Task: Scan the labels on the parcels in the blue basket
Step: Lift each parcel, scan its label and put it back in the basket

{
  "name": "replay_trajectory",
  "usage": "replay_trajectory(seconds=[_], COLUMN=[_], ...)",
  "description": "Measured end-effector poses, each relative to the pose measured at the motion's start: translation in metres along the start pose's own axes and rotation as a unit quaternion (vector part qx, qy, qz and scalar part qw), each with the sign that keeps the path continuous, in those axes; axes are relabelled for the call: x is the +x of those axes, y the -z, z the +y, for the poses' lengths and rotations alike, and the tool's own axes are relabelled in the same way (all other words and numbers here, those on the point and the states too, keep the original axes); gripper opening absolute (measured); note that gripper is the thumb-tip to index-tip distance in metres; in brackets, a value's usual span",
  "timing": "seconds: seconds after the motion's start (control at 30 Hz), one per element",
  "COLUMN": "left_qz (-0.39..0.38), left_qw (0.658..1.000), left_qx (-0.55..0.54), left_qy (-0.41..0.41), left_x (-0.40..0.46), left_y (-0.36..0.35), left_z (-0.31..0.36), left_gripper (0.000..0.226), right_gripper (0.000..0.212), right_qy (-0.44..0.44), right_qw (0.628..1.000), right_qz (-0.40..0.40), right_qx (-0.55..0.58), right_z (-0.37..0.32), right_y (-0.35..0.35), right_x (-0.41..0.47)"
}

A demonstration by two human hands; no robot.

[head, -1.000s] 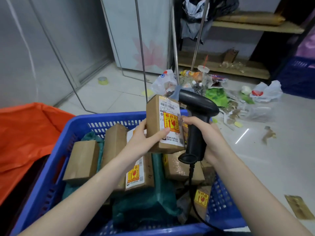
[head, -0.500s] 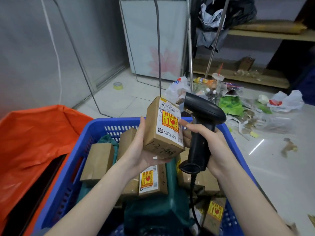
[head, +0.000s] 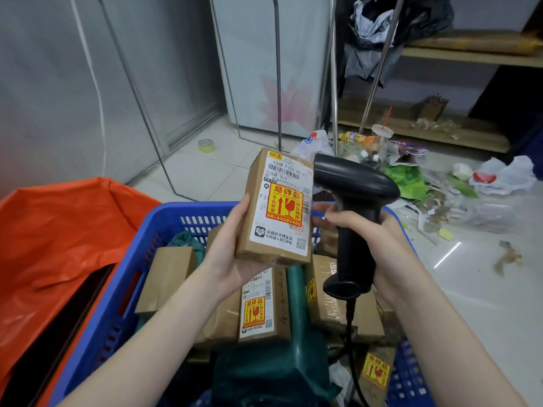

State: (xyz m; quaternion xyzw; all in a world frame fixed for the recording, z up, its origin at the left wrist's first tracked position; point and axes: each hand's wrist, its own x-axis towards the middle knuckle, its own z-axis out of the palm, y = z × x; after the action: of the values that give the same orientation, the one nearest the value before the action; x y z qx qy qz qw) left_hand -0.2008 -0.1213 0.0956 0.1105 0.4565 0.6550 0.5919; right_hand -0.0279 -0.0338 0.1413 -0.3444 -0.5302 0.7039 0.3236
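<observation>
The left hand supports a small brown cardboard parcel from below and along its left side, the grip clenched around it, with the thumb lying up the left edge. The parcel is held upright above the blue perforated plastic basket, its white shipping label facing the camera; the label carries a barcode near the top and a yellow-and-red fragile sticker at its centre. The right hand has its grip clenched around the handle of a black pistol-shaped barcode scanner, whose head sits just beside the parcel's upper right edge. A black cable runs down from the base of the handle into the basket. Inside the basket lie further brown cardboard parcels, one labelled box directly below the held parcel, together with a dark green plastic mailing bag. An orange plastic sack lies to the left of the basket. Loose litter is scattered on the floor beyond the scanner.
</observation>
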Motion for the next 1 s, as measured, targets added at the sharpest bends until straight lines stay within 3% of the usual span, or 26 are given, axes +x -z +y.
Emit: replay_trajectory(seconds=[0.17, 0.4, 0.57, 0.73, 1.0], left_qz=[-0.019, 0.014, 0.035, 0.043, 0.053], left_qw=[0.999, 0.992, 0.981, 0.974, 0.971], left_qx=[0.024, 0.076, 0.150, 0.199, 0.219], left_qy=[-0.044, -0.103, -0.119, -0.098, -0.076], left_x=[-0.004, -0.007, -0.009, -0.008, -0.007], left_y=[0.004, 0.003, -0.001, -0.002, -0.005], left_z=[0.007, 0.010, 0.015, 0.017, 0.013], left_gripper=[0.063, 0.051, 0.059, 0.062, 0.025], right_gripper=[0.010, 0.032, 0.027, 0.022, 0.026], right_qy=[-0.003, -0.101, -0.167, -0.203, -0.236], right_qw=[1.000, 0.990, 0.979, 0.973, 0.961], right_qz=[-0.001, -0.031, -0.070, -0.048, -0.050], right_qx=[0.008, 0.091, 0.093, 0.095, 0.137], right_z=[-0.006, -0.008, -0.010, -0.006, 0.003], right_y=[0.002, 0.009, 0.013, 0.012, 0.010], right_x=[-0.002, 0.002, 0.004, 0.007, 0.010])
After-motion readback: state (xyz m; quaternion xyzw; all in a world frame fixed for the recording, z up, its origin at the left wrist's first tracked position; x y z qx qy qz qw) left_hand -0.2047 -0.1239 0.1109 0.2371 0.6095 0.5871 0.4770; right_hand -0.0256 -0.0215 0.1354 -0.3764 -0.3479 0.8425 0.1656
